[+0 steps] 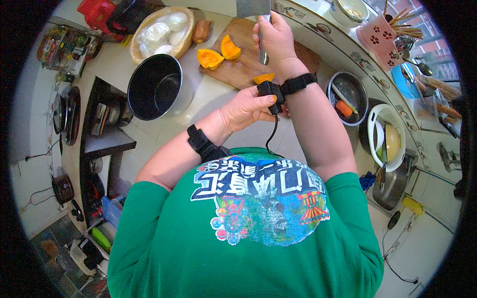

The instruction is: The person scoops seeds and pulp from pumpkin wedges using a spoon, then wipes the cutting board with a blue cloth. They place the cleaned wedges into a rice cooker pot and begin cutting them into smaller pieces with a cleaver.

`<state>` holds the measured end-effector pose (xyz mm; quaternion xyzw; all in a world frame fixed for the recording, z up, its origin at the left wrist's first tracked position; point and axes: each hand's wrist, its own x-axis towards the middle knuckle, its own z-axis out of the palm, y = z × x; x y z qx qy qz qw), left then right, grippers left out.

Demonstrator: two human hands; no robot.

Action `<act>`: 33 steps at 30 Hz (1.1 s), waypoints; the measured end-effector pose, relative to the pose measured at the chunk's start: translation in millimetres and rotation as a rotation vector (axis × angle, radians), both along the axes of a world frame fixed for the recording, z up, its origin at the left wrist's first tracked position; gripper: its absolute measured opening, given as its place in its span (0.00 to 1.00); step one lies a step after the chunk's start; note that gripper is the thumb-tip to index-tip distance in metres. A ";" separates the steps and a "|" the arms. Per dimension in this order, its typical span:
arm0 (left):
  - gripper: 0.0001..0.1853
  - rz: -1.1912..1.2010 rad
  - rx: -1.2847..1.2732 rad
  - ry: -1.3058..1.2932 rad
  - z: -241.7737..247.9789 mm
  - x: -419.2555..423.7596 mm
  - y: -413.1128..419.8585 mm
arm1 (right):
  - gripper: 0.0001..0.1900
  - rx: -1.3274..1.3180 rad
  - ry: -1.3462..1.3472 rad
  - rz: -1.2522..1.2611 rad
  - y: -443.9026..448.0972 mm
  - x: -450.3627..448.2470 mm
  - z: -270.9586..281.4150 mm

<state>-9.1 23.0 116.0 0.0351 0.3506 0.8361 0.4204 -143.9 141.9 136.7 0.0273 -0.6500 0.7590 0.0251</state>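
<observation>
My right hand (pixel 277 39) grips the handle of a cleaver (pixel 254 8), its broad blade pointing away and cut off by the top edge of the view. Beneath that hand lies a wooden cutting board (pixel 242 31). Two orange pumpkin wedges (pixel 210 59) rest at the board's left edge; a third piece of pumpkin (pixel 264 78) shows at the near edge, partly covered. My left hand (pixel 244 108) pinches a small black box (pixel 271 96) with a cable, beside the black strap (pixel 299 83) on my right wrist. Some left fingertips are hidden behind the box.
A deep dark-lined pot (pixel 154 87) stands left of the board, with a basket (pixel 188 29) of plastic-wrapped items and a brown vegetable piece (pixel 202 31) behind. To the right are a metal bowl (pixel 348 119) with a carrot piece, a white colander (pixel 400 156) and a sink (pixel 391 192).
</observation>
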 end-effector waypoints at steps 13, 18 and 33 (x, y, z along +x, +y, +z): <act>0.20 -0.098 -0.224 0.010 32.8 28.5 -5.5 | 0.18 1.196 0.554 -0.116 -6.1 21.6 -20.5; 0.34 -0.277 -0.564 0.117 -0.7 6.1 -50.3 | 0.16 0.869 0.227 -0.107 25.9 58.0 -26.7; 0.20 0.218 -1.300 0.703 -141.3 -69.6 5.4 | 0.09 1.231 -0.029 0.060 82.2 130.8 -73.1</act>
